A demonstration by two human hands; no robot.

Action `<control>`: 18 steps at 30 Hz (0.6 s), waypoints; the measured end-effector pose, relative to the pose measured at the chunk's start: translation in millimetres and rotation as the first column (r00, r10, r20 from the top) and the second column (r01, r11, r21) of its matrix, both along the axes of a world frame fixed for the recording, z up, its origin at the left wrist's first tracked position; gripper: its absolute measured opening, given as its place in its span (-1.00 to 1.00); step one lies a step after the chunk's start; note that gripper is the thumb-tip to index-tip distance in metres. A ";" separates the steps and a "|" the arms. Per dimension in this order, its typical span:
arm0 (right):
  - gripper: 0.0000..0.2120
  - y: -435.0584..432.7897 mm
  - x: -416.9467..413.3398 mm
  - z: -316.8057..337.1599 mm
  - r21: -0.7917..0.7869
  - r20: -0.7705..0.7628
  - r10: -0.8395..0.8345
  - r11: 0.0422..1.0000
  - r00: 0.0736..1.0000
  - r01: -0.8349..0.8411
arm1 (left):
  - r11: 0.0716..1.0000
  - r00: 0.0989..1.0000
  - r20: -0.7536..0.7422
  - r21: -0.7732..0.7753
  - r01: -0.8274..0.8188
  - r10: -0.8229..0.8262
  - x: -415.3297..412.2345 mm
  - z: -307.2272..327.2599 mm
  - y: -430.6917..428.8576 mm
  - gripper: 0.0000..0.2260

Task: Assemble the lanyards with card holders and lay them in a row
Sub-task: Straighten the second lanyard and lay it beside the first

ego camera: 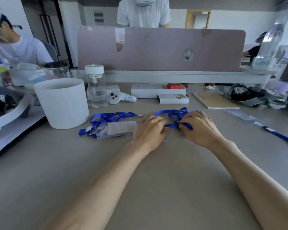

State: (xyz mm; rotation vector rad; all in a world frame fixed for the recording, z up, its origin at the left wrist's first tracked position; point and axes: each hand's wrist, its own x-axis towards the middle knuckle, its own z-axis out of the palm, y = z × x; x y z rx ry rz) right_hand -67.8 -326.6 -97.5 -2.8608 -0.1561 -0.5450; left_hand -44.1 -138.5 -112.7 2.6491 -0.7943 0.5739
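The person's two forearms are bare, with no sleeves in view; the left hand [149,131] wears nothing. The right hand [200,128] is likewise bare; short nails.

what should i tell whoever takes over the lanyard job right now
Left hand: fingers closed on the blue lanyard at mid-table.
Right hand: pinching the same lanyard near its clip end; the clip itself is hidden by the fingers.
Unsorted pile of card holders and lanyards: left of the hands, beside the white tub.
Finished lanyard with holder: laid out at far right, its strap running toward the table edge.
Done: apparently one assembled and placed.
Left: finish this one, lay it beside the first, then work through the pile.
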 end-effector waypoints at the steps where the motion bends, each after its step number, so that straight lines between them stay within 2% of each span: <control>1: -0.80 -1.5 2.0 -1.7 0.011 0.006 -0.008 1.000 1.000 0.008 | 1.000 1.000 -0.027 -0.019 0.015 -0.016 2.8 -0.9 -2.3 -0.76; 5: -0.85 -3.2 6.7 -5.3 0.059 -0.018 -0.054 0.997 0.998 0.055 | 0.992 0.998 0.016 -0.102 0.068 -0.067 7.8 -5.3 1.7 -0.85; 8: -0.84 0.8 8.8 -7.6 0.061 -0.023 -0.062 0.996 0.998 0.063 | 0.992 0.997 0.037 -0.102 0.072 -0.068 8.4 -5.4 1.1 -0.85; 12: -0.86 0.7 7.8 -6.7 0.128 0.185 -0.030 0.992 0.982 0.006 | 0.985 0.997 0.012 -0.155 0.072 -0.071 7.0 -3.3 0.7 -0.81; 15: -0.88 4.7 3.9 -1.9 0.178 0.283 0.081 0.975 0.956 -0.135 | 0.945 0.989 -0.078 -0.315 0.092 -0.122 6.5 1.5 1.7 -0.80; 18: -0.92 13.5 -1.0 0.2 0.228 0.281 0.153 0.948 0.947 -0.220 | 0.855 0.944 -0.253 -0.515 0.056 -0.214 1.8 9.2 -0.7 -0.74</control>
